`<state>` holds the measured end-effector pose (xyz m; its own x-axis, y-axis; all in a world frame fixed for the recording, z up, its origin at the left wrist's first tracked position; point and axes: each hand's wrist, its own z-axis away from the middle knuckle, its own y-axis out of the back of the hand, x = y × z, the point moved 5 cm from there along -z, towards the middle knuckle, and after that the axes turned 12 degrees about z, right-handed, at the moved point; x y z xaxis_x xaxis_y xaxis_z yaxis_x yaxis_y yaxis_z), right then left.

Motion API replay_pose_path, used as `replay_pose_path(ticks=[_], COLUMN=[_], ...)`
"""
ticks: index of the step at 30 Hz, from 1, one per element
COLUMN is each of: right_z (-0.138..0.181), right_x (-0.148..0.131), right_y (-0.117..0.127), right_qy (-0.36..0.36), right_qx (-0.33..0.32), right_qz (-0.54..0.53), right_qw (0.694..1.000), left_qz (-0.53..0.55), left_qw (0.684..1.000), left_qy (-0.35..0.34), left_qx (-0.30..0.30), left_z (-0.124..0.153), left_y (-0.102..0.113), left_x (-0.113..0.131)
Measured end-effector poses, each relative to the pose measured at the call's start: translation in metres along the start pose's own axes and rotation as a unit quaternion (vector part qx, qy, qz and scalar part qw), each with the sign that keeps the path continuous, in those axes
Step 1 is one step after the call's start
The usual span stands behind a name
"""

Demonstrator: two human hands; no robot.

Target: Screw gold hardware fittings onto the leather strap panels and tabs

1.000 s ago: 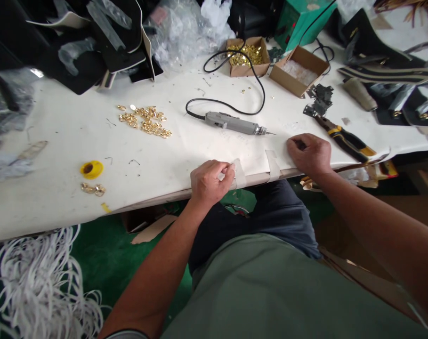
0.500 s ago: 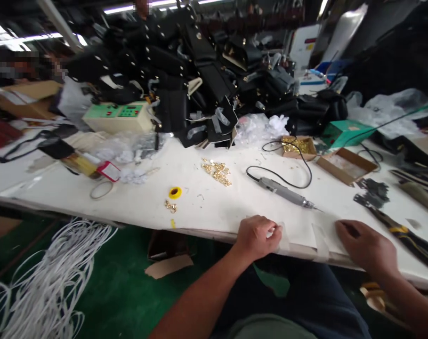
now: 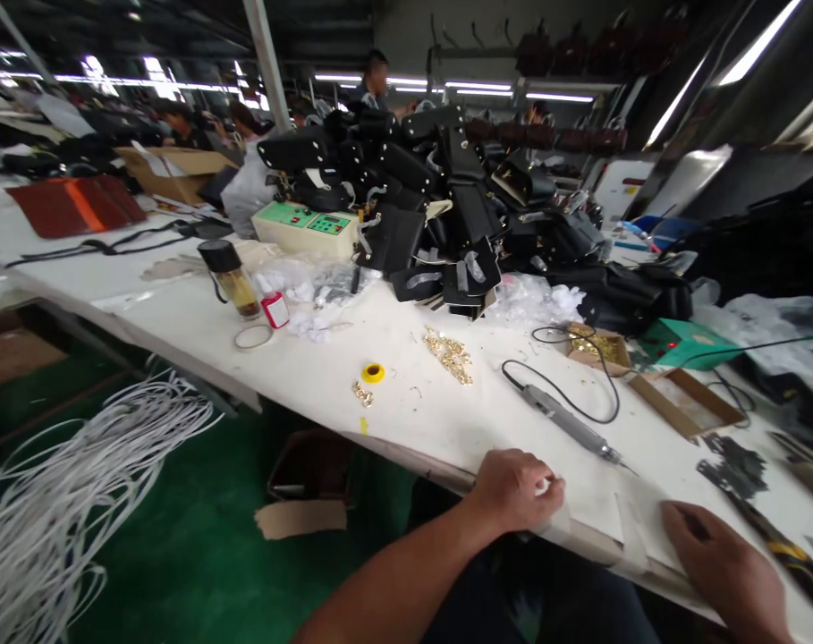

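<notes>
My left hand rests on the front edge of the white table, its fingers curled into a loose fist with nothing visible in them. Farther right, my right hand lies on the tabletop, also loosely curled, and no object shows in it. Between and beyond the hands lies a grey electric screwdriver with a black cord, its bit pointing toward the right hand; neither hand touches it. Gold metal fittings are heaped left of the screwdriver. A yellow ring sits near a few more gold pieces.
Black bags are piled at the back. A control box, a bottle and a red-labelled container stand left. Cardboard trays, a green box and pliers lie right. White cords hang at lower left.
The view has swung left and up, so the table contents appear shifted right and lower. Both hands keep their places on the table and their curled shape.
</notes>
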<state>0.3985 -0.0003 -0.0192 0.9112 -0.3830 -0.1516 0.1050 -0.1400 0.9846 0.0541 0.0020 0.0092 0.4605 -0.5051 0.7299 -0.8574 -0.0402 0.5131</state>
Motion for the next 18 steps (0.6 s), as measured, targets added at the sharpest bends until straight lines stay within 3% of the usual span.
replay_pose_path(ticks=[5,10,12,15,18], right_z=[0.004,-0.003,-0.012,-0.037,-0.075], right_x=[-0.005,0.001,-0.014,-0.086,-0.209], right_y=[-0.004,-0.004,0.007,0.034,0.059], right_qy=[0.005,-0.001,-0.003,0.032,0.148], right_qx=[-0.027,-0.044,-0.053,-0.057,-0.059], right_qz=[0.021,-0.052,-0.091,-0.157,-0.240], right_qw=[0.999,0.998,0.994,0.985,0.958], left_qz=[0.000,0.010,0.018,0.023,0.044], left_qw=[1.000,0.999,0.999,0.999,0.998], left_qy=[-0.016,-0.029,-0.030,-0.022,0.011], left_qx=[0.009,0.025,0.030,0.016,-0.038], left_z=[0.001,0.007,0.009,0.008,0.007], left_y=[0.005,0.003,-0.004,-0.020,-0.031], left_x=[0.001,-0.003,-0.010,-0.022,-0.032])
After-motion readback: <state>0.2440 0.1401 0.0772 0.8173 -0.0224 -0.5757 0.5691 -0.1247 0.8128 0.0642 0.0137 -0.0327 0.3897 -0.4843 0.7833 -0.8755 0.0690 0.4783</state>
